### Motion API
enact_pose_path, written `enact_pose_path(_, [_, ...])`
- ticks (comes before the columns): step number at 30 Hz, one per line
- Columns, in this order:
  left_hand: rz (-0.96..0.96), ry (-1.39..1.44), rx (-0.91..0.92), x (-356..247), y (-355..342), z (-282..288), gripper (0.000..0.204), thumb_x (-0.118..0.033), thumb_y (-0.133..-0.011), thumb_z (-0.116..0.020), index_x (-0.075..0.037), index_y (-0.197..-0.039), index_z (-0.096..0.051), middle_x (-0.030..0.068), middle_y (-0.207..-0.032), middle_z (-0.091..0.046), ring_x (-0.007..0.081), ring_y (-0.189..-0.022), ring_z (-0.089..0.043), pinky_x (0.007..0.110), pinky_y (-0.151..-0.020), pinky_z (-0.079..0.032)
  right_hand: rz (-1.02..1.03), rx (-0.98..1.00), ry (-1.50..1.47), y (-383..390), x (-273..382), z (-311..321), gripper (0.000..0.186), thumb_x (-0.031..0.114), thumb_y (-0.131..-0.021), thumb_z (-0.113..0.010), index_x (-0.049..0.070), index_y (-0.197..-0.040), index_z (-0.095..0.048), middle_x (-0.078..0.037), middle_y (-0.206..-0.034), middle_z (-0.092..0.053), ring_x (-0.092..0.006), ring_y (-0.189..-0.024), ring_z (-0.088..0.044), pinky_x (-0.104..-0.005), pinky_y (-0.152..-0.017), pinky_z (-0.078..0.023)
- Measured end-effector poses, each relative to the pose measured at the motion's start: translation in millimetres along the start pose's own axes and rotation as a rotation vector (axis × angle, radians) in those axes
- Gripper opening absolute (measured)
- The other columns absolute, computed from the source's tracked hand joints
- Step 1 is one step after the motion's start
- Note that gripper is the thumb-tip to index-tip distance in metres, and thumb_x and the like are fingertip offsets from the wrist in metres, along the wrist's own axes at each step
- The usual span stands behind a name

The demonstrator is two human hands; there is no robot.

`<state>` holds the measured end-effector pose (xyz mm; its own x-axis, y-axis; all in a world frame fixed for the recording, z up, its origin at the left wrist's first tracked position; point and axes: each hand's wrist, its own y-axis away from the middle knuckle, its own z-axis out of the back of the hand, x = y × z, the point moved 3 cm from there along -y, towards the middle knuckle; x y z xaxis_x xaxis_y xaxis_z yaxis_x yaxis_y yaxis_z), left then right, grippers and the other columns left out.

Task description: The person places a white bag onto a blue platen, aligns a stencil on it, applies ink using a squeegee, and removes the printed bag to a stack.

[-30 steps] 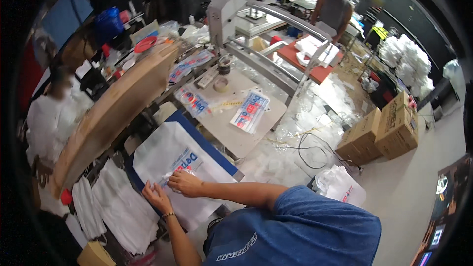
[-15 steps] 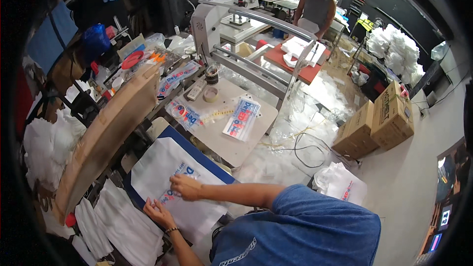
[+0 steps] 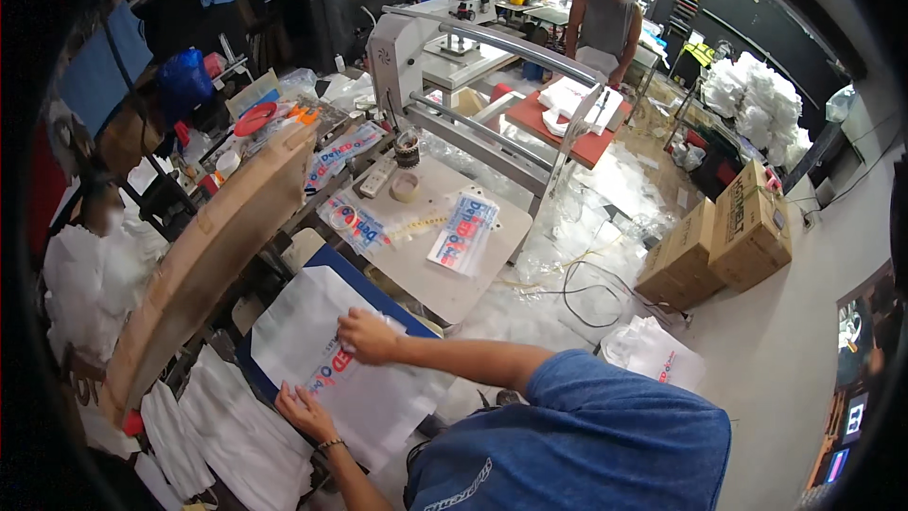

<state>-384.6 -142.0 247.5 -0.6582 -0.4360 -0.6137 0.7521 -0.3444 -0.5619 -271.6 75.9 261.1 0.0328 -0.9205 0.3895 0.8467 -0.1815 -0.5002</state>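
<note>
Main worry here is the right hand (image 3: 369, 336): it's curled nearly closed over the white fabric piece (image 3: 293, 317), seemingly pinching shiny clear film (image 3: 391, 323), though the fingertips are partly hidden. If that film gets yanked at a bad angle, I'd guess the red-and-blue print (image 3: 329, 374) could lift or tear. The left hand (image 3: 301, 410) is loosely open, fingers spread on the fabric's left side, not gripping anything I can see, so a hard tug might slide or wrinkle the cloth.

Material-wise: thin, matte, papery-looking fabric lying on a flat blue platen (image 3: 367, 282), slick glossy printed sheets (image 3: 463, 232) on the smooth beige tabletop (image 3: 473, 289), and soft, rumpled white cloth (image 3: 236, 416) bunched on the left.
</note>
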Motion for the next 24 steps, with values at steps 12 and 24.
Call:
enact_pose_path(12, [-0.014,-0.029,0.045,13,-4,-11,0.034,-0.015,-0.098,-0.057,0.003,-0.127,-0.057,0.0185,-0.111,-0.057,0.0301,-0.095,-0.058,0.039,-0.084,-0.050,-0.121,-0.035,-0.167,37,18,4,0.029,0.013,-0.066,-0.070,0.004,-0.092,-0.063,-0.013,-0.095,-0.057,-0.0333,-0.093,-0.054,-0.0425,-0.082,-0.046])
enact_pose_path(24, [0.166,0.063,0.233,50,-23,-23,0.040,-0.011,-0.083,-0.067,0.003,-0.121,-0.060,0.0158,-0.101,-0.058,0.0282,-0.091,-0.060,0.038,-0.080,-0.051,-0.074,-0.031,-0.108,42,15,8,0.020,0.013,-0.067,-0.065,0.004,-0.085,-0.065,-0.017,-0.089,-0.064,-0.0358,-0.085,-0.060,-0.0476,-0.075,-0.048])
